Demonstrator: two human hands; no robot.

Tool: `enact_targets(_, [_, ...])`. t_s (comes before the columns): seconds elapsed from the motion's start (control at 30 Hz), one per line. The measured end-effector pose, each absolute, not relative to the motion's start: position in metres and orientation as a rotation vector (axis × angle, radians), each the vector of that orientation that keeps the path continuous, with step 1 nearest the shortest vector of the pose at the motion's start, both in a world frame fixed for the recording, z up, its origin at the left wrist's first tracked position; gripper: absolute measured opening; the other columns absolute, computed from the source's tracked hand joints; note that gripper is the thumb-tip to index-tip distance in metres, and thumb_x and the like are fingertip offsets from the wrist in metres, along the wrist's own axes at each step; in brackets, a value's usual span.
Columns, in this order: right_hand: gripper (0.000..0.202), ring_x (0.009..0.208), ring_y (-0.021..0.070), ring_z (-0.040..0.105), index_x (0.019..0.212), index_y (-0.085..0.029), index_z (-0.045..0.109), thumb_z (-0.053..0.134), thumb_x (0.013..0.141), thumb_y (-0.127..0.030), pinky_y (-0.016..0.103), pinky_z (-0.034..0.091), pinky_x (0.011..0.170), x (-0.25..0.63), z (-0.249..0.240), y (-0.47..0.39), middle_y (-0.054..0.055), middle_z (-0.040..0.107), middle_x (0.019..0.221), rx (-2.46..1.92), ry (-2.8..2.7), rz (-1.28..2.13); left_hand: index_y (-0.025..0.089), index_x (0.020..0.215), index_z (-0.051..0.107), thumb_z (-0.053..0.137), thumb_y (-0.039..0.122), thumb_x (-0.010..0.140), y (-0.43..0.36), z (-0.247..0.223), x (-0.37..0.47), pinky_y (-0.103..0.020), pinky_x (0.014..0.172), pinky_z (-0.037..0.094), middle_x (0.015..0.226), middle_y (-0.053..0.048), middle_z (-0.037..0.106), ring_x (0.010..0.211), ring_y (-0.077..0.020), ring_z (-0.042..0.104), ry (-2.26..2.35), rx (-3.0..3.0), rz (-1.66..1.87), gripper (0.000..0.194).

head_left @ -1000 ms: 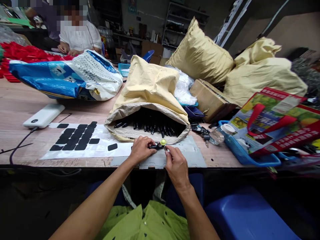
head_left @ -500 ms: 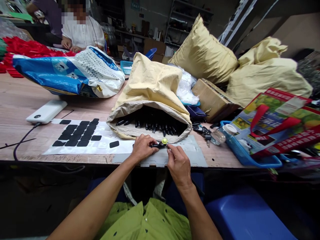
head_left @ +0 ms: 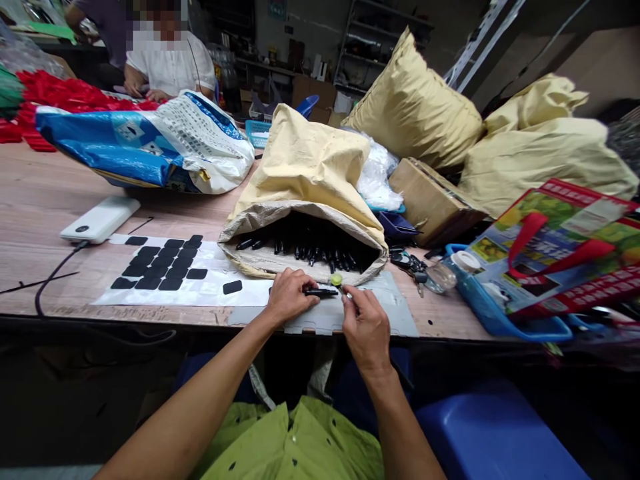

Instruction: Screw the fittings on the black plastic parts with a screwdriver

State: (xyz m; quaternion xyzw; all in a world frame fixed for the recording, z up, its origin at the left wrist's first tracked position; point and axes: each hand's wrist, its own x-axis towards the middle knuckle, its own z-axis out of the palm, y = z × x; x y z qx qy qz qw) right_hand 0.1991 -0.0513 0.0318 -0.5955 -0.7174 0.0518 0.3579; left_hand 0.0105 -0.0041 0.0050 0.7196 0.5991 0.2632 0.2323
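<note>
My left hand (head_left: 290, 298) is closed around a slim black pen-shaped piece (head_left: 323, 292), its tip pointing right. My right hand (head_left: 367, 323) pinches a thin metal-looking tool (head_left: 344, 289) with a round yellow-green head (head_left: 337, 279), held just beyond the tip of the black piece and apart from it. Both hands are above a grey board (head_left: 320, 323) at the table's front edge. Behind them lies a cream sack (head_left: 305, 153), its mouth facing me, with many similar black pieces (head_left: 325, 255) inside. Left of my hands, black rounded stickers (head_left: 165, 265) sit on a white sheet (head_left: 210, 291).
A white power bank (head_left: 100, 219) with a cable rests at the left, before a blue-white bag (head_left: 150, 143). To the right are keys (head_left: 417, 273), a blue basket (head_left: 480, 300) and a printed bag (head_left: 555, 247). Full sacks (head_left: 415, 100) stand behind. A person (head_left: 167, 60) sits across the table.
The round-headed tool has come away from the black piece, moving slightly up and to the right with my right hand. My left hand keeps its grip. The whole view has shifted a little.
</note>
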Motion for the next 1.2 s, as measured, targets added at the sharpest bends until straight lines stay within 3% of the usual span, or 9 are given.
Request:
enact_targets(0.27, [0.031,0.086,0.0237,0.054,0.109,-0.022,0.073,0.052,0.089,-0.011,0.035,0.042,0.075,0.234,0.006,-0.035,0.008,0.063,0.09,-1.725,-1.867,-0.197,0.027,0.091,0.075,0.076,0.025,0.073,-0.005,0.003,0.007,-0.038,0.088,0.037,0.091,0.0,0.069,0.096,-0.0235,0.055,1.59,1.945,0.805,0.018])
enact_targets(0.4, [0.033,0.097,0.0279,0.051,0.114,-0.022,0.072,0.058,0.085,-0.014,0.04,0.042,0.082,0.226,0.013,-0.037,0.01,0.063,0.103,-1.677,-1.871,-0.194,0.026,0.091,0.073,0.075,0.02,0.073,-0.007,0.005,0.005,-0.038,0.089,0.037,0.092,0.001,0.068,0.095,-0.0228,0.055,1.556,1.933,0.851,0.019])
enact_targets(0.57, [0.044,0.11,0.0285,0.051,0.128,-0.024,0.065,0.069,0.084,-0.026,0.042,0.042,0.095,0.199,0.029,-0.04,0.008,0.065,0.118,-1.412,-2.125,0.069,0.026,0.091,0.072,0.073,0.018,0.074,-0.009,0.005,0.004,-0.038,0.089,0.035,0.093,0.0,0.067,0.098,-0.023,0.054,1.534,1.947,0.886,0.019])
enact_targets(0.77, [0.023,0.102,0.0259,0.052,0.112,-0.023,0.07,0.067,0.092,-0.034,0.039,0.04,0.093,0.188,0.014,-0.035,0.006,0.069,0.101,-1.386,-2.195,0.083,0.025,0.09,0.072,0.077,0.025,0.076,-0.008,0.003,0.002,-0.037,0.09,0.035,0.094,0.0,0.067,0.098,-0.0224,0.054,1.485,1.967,0.922,0.015])
enact_targets(0.93, [0.027,0.099,0.025,0.053,0.112,-0.022,0.068,0.063,0.095,-0.043,0.038,0.038,0.089,0.189,0.012,-0.035,0.007,0.068,0.103,-1.376,-2.214,0.073,0.026,0.092,0.073,0.077,0.032,0.08,-0.009,0.004,0.002,-0.038,0.09,0.035,0.097,-0.002,0.07,0.1,-0.0238,0.054,1.485,1.985,0.881,0.015])
enact_targets(1.07, [0.021,0.098,0.0239,0.052,0.112,-0.023,0.067,0.058,0.099,-0.037,0.037,0.035,0.086,0.185,0.01,-0.035,0.006,0.067,0.1,-1.386,-2.243,0.071,0.025,0.091,0.074,0.073,0.034,0.084,-0.011,0.005,0.003,-0.038,0.089,0.034,0.094,-0.003,0.07,0.098,-0.0236,0.054,1.453,2.051,0.879,0.011])
enact_targets(1.2, [0.011,0.095,0.0239,0.05,0.099,-0.02,0.066,0.057,0.097,-0.026,0.036,0.034,0.081,0.18,0.003,-0.035,0.005,0.066,0.094,-1.415,-2.22,0.072,0.027,0.09,0.076,0.074,0.035,0.085,-0.012,0.004,0.005,-0.04,0.091,0.033,0.09,-0.003,0.071,0.098,-0.0235,0.054,1.438,2.073,0.896,0.01])
